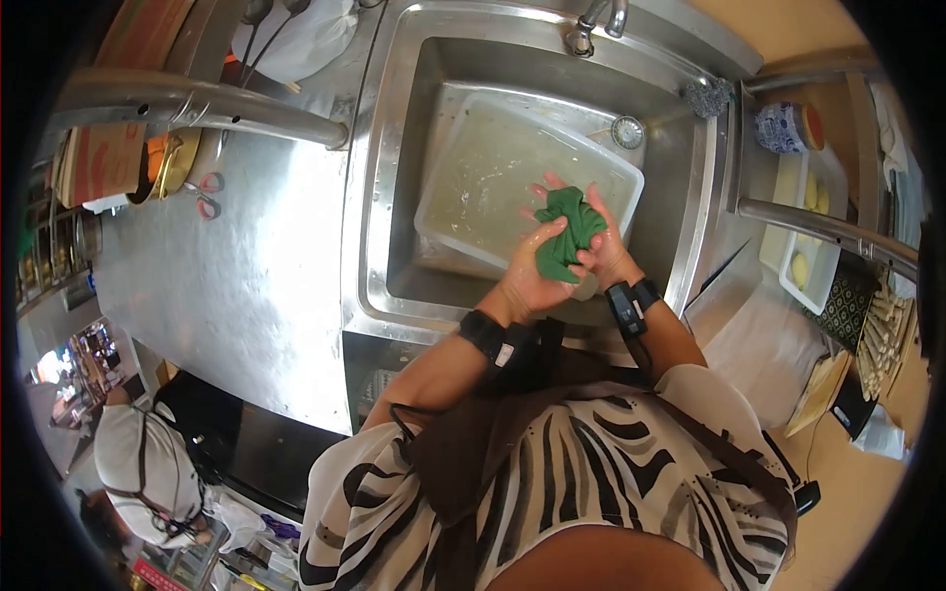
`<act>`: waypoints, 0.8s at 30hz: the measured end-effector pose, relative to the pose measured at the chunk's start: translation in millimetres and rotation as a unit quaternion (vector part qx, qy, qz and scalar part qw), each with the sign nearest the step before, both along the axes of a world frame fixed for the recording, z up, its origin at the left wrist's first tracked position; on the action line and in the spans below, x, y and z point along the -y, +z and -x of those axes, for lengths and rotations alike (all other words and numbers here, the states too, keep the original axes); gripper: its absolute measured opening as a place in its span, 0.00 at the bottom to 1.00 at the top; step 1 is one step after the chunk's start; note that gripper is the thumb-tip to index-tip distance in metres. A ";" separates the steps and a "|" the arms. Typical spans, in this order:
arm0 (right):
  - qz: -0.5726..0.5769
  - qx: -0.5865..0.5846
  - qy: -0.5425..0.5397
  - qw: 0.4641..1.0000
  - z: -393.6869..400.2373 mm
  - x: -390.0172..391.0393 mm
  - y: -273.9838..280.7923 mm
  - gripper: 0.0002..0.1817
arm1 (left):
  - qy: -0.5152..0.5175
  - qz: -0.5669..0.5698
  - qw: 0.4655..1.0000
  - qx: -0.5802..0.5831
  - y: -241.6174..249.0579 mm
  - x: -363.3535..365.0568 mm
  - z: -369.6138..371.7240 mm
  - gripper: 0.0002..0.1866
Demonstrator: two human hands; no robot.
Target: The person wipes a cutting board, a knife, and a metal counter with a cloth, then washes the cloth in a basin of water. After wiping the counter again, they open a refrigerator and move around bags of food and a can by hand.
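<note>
A crumpled green cloth (570, 229) is bunched between my two hands over the sink (402, 197). My left hand (613, 246) grips it from the right side, fingers partly hidden behind the folds. From the lower left, my right hand (535, 271) has its thumb pressed on the cloth and its fingers wrapped behind it. Both hands look wet. Beneath them, a white rectangular tub (639, 182) of cloudy water sits at a slant in the basin. A round strainer (627, 132) lies by the tub's far right corner.
A faucet (581, 39) rises behind the basin, with a steel scrubber (708, 97) on the right rim. Red-handled scissors (208, 195) lie on the steel counter (227, 286) at left. Metal rails (236, 116) flank both sides. Another person (148, 463) is at lower left.
</note>
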State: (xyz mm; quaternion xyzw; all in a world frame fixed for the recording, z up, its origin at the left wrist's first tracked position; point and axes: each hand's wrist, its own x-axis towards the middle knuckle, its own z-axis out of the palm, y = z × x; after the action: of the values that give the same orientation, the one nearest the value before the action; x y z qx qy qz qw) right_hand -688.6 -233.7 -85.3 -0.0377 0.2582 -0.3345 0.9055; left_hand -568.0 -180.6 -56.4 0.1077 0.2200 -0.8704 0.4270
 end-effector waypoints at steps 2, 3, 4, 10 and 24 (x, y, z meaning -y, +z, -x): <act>0.003 0.033 -0.005 0.999 -7.6 2.7 32.4 0.27 | 0.010 -0.018 1.000 -0.009 3.1 -3.0 2.7 0.17; 0.056 -0.004 0.027 0.998 1.3 5.7 22.8 0.24 | 0.003 0.011 0.999 -0.031 5.4 -3.9 0.5 0.17; 0.110 -0.041 0.057 0.992 6.8 10.1 14.2 0.22 | -0.006 0.042 0.998 -0.053 8.0 -3.4 -2.6 0.16; 0.170 -0.244 0.135 0.945 -11.2 30.1 60.8 0.10 | -0.166 0.063 0.973 0.146 25.3 10.8 -20.8 0.11; 0.253 -0.560 0.159 0.773 -30.1 7.4 -31.8 0.13 | -0.300 0.273 0.522 0.750 -47.7 -5.8 4.8 0.17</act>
State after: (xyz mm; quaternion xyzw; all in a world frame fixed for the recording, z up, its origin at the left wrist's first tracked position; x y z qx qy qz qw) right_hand -658.6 -241.1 -117.1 -0.4870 0.6157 -0.1583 0.5989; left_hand -572.8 -174.8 -104.1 0.6588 -0.4753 -0.5618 0.1568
